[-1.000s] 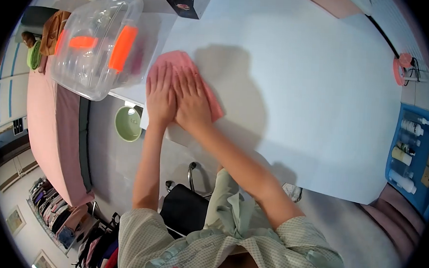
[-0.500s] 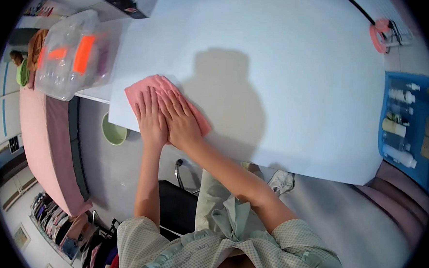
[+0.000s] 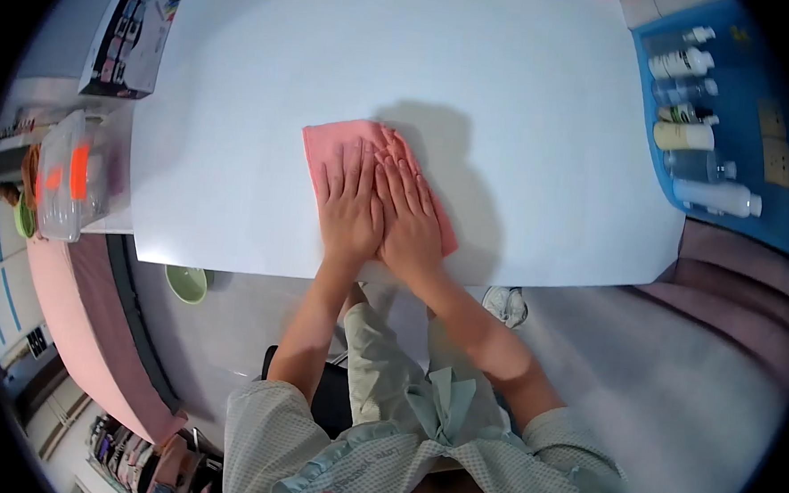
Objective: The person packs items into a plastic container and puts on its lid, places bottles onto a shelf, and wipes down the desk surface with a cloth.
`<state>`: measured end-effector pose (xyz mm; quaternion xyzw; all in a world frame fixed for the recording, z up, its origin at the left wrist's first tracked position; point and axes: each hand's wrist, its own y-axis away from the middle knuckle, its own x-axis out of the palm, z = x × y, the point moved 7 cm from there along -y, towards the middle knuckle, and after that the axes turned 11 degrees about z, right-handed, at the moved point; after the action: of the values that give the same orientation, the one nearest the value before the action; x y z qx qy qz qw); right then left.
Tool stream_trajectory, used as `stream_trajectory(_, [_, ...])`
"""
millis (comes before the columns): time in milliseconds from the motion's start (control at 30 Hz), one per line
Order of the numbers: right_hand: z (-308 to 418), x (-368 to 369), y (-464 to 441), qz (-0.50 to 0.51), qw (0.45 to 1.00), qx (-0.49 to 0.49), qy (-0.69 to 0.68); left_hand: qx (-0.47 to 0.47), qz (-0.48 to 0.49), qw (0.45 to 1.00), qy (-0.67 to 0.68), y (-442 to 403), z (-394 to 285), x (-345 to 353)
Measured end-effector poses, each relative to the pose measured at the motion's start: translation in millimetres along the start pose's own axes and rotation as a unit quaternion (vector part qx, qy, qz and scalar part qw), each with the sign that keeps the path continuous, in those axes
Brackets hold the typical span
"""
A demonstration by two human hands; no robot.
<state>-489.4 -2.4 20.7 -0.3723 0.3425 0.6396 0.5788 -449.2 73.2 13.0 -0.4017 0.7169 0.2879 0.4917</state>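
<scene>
A pink cloth (image 3: 333,134) lies spread on the white tabletop (image 3: 270,70), close to its front edge. Pressed flat on its left part is my left hand (image 3: 352,209), fingers stretched out and pointing away from me. My right hand (image 3: 409,216) rests beside it on the cloth's right part, also flat, and the two hands touch along the thumbs. Small wrinkles gather in the cloth around the right fingers. The cloth under both palms is hidden.
At the table's left stand a printed box (image 3: 129,41) and a clear plastic container with orange clips (image 3: 63,180). Several bottles (image 3: 686,137) sit on a blue surface (image 3: 742,77) at the right. A green basin (image 3: 187,282) is below the table's left front edge.
Both hands and the pink cloth have moved right along the tabletop, from near its left front corner toward the middle. The head view has shifted too.
</scene>
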Motion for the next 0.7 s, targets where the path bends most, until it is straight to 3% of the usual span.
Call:
stream_trajectory(100, [-3, 2, 6, -0.010, 1.000, -0.004, 0.005, 0.011, 0.005, 0.999, 0.033, 2, -6, 3])
stream_trajectory(300, [-4, 4, 6, -0.019, 1.000, -0.001, -0.017, 0.024, 0.039, 0.998, -0.044, -1, -4, 8])
stream_trajectory(400, [-16, 1, 11, -0.025, 0.999, 0.018, -0.020, 0.073, 0.053, 0.994, -0.067, -8, -13, 11])
stream_trajectory(500, [-50, -19, 27, -0.052, 0.997, 0.057, -0.026, 0.144, 0.107, 0.981, -0.068, -28, -59, 27])
stream_trajectory(700, [-138, -70, 77, -0.103, 0.984, 0.148, -0.003, 0.241, 0.103, 0.965, -0.006, -65, -167, 63])
